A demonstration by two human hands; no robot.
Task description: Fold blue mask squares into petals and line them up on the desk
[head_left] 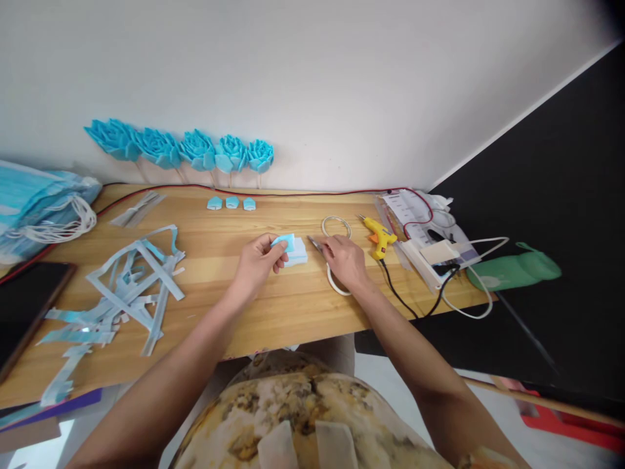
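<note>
My left hand [261, 257] pinches a small light-blue fabric piece [286, 243] between thumb and fingers. Just beneath it, on the wooden table, lies a little stack of pale white-blue fabric pieces [297, 255]. Close by on the right, my right hand [343, 257] is closed round a pair of scissors [336, 226], whose dark blade tip points left toward the fabric. Pale handle loops show above and below this hand; its palm side is hidden. Farther back, three small folded blue pieces [232, 203] lie in a row.
Several blue fabric flowers [196, 150] on sticks lean against the wall. Cut blue strips [141, 286] are heaped at left, near a dark tablet [29, 306] and bagged masks [39, 202]. To the right are a yellow glue gun [378, 238], a power strip [422, 264] and a green bottle [517, 270].
</note>
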